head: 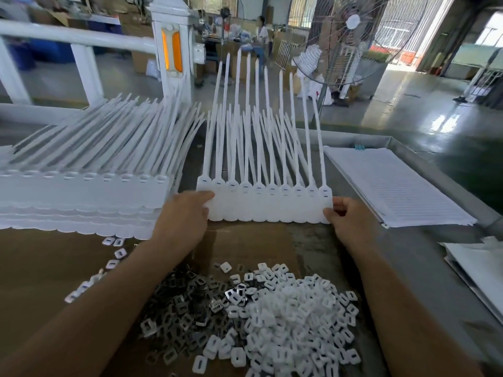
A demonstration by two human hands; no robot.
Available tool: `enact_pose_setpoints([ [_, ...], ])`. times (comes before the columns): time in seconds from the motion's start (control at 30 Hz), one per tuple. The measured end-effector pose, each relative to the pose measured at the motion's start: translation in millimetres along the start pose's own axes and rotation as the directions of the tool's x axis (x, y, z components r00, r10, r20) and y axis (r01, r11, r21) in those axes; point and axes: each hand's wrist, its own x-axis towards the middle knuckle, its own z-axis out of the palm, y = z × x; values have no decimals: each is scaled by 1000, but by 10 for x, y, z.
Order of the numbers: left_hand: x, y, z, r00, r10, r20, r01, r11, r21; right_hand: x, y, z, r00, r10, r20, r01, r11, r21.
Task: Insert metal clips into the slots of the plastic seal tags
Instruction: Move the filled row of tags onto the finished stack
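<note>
A joined strip of white plastic seal tags [265, 205] stands in the middle of the table, its long tails pointing up and away. My left hand [185, 216] pinches the strip's left end. My right hand [347, 216] pinches its right end, fingers curled round the edge. A heap of grey metal clips [187, 303] lies near me on brown cardboard. Beside it on the right is a heap of small white plastic caps [294, 317].
A stack of more tag strips [81, 197] fills the left of the table. A ream of lined white sheets [394, 186] lies at the right, more white sheets [479, 265] at the far right edge. A standing fan [351, 39] and white railing [87, 39] lie beyond.
</note>
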Motion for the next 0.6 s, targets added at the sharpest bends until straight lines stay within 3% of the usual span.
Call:
enact_pose_setpoints([
  [0.1, 9, -12, 40, 997, 4, 75, -18, 984, 178, 12, 47, -14, 999, -29, -22, 27, 994, -103],
  [0.23, -44, 25, 31, 996, -49, 68, 33, 976, 217, 33, 79, -21, 999, -38, -29, 33, 984, -174],
  [0.37, -129, 42, -54, 995, -95, 3, 95, 991, -96, 42, 111, -54, 998, -29, -48, 19, 984, -179],
  [0.43, -186, 42, -100, 986, -165, 26, 163, 922, -350, 53, 125, -67, 999, -22, -46, 13, 984, -180],
  [0.47, -201, 44, -120, 965, -247, 86, 254, 807, -533, 59, 129, -81, 999, -16, -42, 8, 983, -184],
  [0.53, -228, 39, -182, 878, -378, 293, 436, 377, -817, 61, 120, -76, 999, -11, -32, 5, 981, -195],
  [0.57, -244, 28, -209, 842, -387, 376, 467, 175, -867, 58, 114, -73, 1000, -12, -29, 6, 979, -202],
  [0.6, -260, 12, -226, 819, -382, 428, 477, 37, -878, 52, 108, -70, 1000, -12, -26, 6, 978, -207],
])
